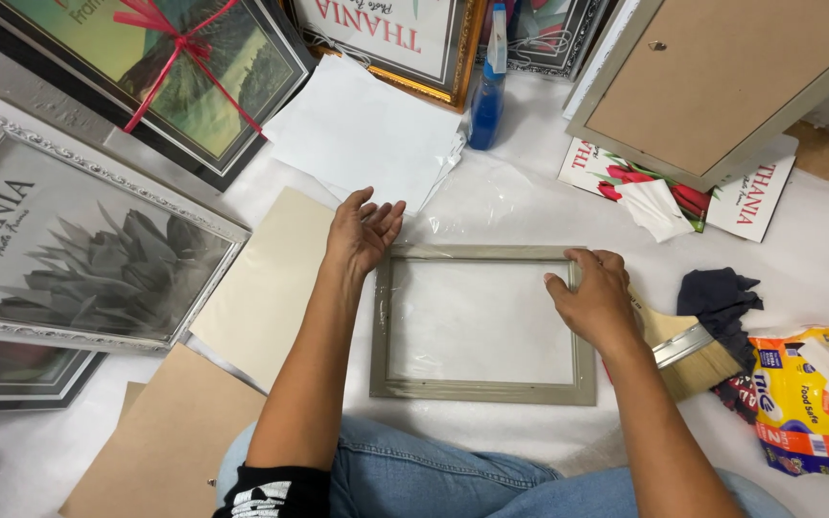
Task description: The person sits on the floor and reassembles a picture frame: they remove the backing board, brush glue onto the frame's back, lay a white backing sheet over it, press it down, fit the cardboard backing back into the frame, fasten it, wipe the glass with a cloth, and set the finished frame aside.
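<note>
At far left, a silver ornate frame (79, 240) holding a grey flower print lies on the white sheet (817, 240), with a cream card (266, 283) and a brown backing board (170, 441) beside it. Next, the left hand (365, 230) hovers open, fingers spread, at the upper left corner of the grey-green picture frame (482, 390), gripping nothing. That frame lies flat at centre, just beyond the person's denim knees. Its upper right corner is pressed by the right hand (595, 299), fingers curled over the rail. Further right lie a wide paintbrush (688, 350), a dark cloth (719, 297) and a colourful packet (803, 398).
</note>
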